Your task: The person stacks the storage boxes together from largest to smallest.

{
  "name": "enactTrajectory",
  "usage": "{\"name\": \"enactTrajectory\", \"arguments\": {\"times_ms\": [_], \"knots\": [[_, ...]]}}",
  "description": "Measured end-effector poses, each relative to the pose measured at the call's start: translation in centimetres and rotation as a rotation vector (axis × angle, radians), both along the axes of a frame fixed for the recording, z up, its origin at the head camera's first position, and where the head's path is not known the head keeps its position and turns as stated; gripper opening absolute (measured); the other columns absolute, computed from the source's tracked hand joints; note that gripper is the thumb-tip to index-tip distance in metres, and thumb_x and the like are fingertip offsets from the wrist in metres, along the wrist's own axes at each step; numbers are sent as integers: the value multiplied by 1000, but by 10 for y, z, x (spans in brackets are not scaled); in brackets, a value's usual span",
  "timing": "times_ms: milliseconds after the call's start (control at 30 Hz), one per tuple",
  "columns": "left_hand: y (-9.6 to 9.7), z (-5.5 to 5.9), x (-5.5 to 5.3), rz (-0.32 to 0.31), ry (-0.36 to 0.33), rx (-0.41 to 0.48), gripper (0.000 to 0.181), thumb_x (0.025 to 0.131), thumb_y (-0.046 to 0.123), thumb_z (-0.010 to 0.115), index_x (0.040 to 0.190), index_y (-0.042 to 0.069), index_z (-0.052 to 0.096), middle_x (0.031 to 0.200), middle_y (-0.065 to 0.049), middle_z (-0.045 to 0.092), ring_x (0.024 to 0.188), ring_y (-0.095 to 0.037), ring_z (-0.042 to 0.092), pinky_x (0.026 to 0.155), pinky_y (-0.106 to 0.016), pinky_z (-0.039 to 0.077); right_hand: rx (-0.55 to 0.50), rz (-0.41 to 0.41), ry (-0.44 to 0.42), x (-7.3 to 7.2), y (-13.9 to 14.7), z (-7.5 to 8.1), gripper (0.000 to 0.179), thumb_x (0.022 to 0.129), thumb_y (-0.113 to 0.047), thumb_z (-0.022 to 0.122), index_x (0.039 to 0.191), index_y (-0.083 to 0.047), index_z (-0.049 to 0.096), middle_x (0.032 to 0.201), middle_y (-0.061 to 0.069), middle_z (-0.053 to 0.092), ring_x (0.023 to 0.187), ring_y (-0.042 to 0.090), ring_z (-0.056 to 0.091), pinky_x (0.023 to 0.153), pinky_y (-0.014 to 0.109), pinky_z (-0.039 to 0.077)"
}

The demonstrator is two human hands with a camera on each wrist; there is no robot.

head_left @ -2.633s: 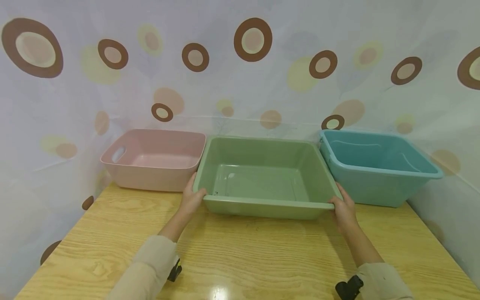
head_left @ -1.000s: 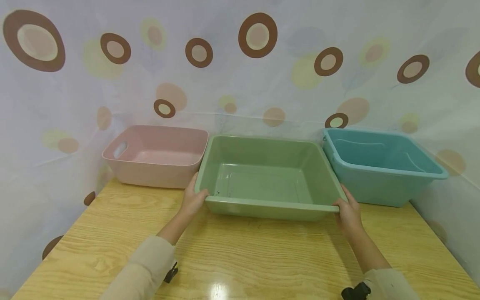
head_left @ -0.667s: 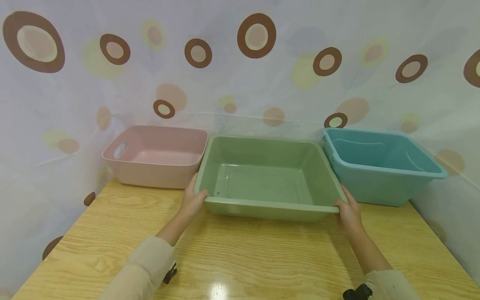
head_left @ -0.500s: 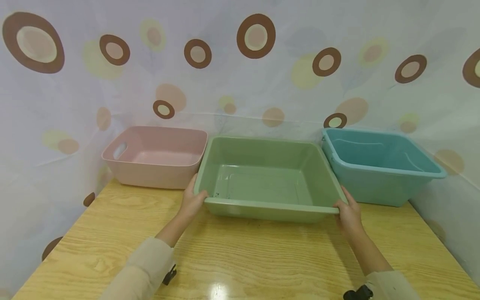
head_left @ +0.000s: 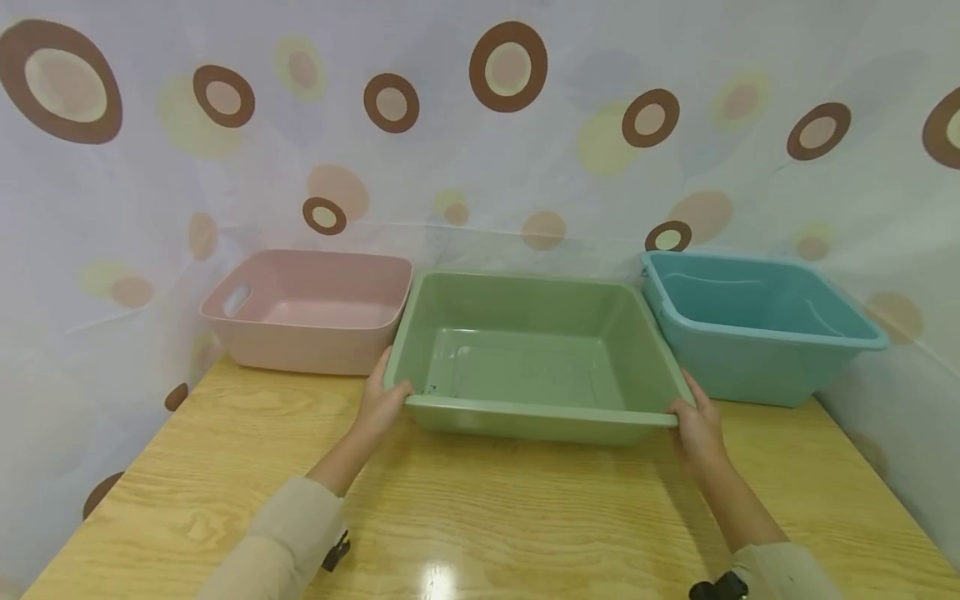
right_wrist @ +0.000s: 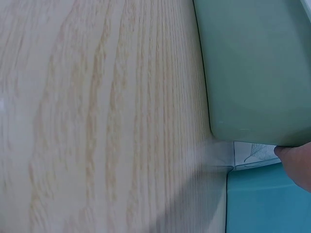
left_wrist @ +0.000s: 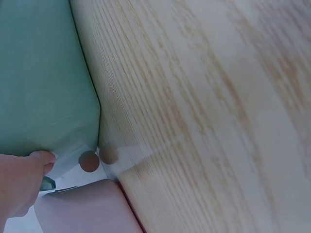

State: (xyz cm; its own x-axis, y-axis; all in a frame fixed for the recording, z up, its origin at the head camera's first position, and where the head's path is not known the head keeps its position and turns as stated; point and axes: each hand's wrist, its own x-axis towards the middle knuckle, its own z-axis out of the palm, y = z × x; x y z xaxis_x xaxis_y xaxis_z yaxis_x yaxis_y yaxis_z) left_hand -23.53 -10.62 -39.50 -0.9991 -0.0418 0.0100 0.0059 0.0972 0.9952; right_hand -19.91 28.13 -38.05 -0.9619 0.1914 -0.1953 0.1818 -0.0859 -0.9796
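A wide green plastic basin (head_left: 525, 367) sits on the wooden table between two other tubs, with nothing large inside, only a few dark specks in its near left corner. My left hand (head_left: 381, 402) grips the rim at that corner, thumb over the edge and fingers along the outer side. At the near right corner my right hand (head_left: 697, 425) holds the rim the same way. In the left wrist view fingertips (left_wrist: 44, 156) press under the basin's side (left_wrist: 43, 82). The right wrist view shows a fingertip (right_wrist: 282, 151) under the basin's other end (right_wrist: 257, 73).
A pink tub (head_left: 307, 346) with a handle slot stands left of the basin. The deeper blue tub (head_left: 757, 367) stands close on its right. Behind them hangs a white sheet (head_left: 480, 183) with printed circles. The wooden table (head_left: 510, 517) stretches toward me.
Both hands keep their grip on the green basin's near corners. Compared with the oldest frame, the basin's near right corner and my right hand sit slightly nearer and farther right.
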Motion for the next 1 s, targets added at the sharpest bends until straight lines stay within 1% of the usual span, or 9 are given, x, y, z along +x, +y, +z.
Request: {"name": "enactTrajectory", "arguments": {"times_ms": [133,300,400,500,600,800,1000], "knots": [[0,0,1,-3,3,1,82,73,-4,45,148,3,12,151,-23,22,134,-40,28,110,-50,29,-1,5,-6,2,0,1,78,83,7,28,150,-24,1,157,-1,-3,140,19,11,75,7,42],[-1,-2,2,-7,5,-2,82,74,-4,45,148,2,11,151,-23,20,136,-41,26,111,-50,28,11,7,-12,3,-1,1,78,83,6,28,150,-24,2,157,2,-3,135,15,19,71,8,42],[-1,-2,2,-6,14,7,82,73,-5,44,148,1,11,151,-24,20,136,-41,26,111,-50,27,10,6,-2,3,-1,0,78,83,6,29,150,-23,3,157,3,-1,130,11,23,73,8,42],[0,-2,1,-5,14,18,82,72,-5,45,148,1,12,151,-24,21,136,-41,27,111,-49,28,9,-6,-8,3,0,0,78,83,6,29,150,-24,4,157,2,-1,130,11,22,73,8,42],[0,-1,1,-8,5,17,82,73,-5,45,148,1,12,151,-24,20,136,-41,26,111,-50,28,12,-9,-19,4,0,-2,78,83,6,29,150,-25,3,157,0,-2,134,14,19,73,8,42],[0,-1,3,-17,-4,18,82,73,-4,45,148,2,11,151,-23,20,136,-41,25,111,-50,27,6,13,-13,6,1,-2,78,84,6,28,150,-24,-1,157,-2,-5,141,19,11,76,6,41],[0,-1,3,1,9,-1,83,72,-4,46,148,1,13,150,-24,22,135,-41,28,110,-50,29,11,30,2,8,3,-1,78,84,7,28,150,-21,-3,157,-1,-6,141,20,10,78,6,41]]}}
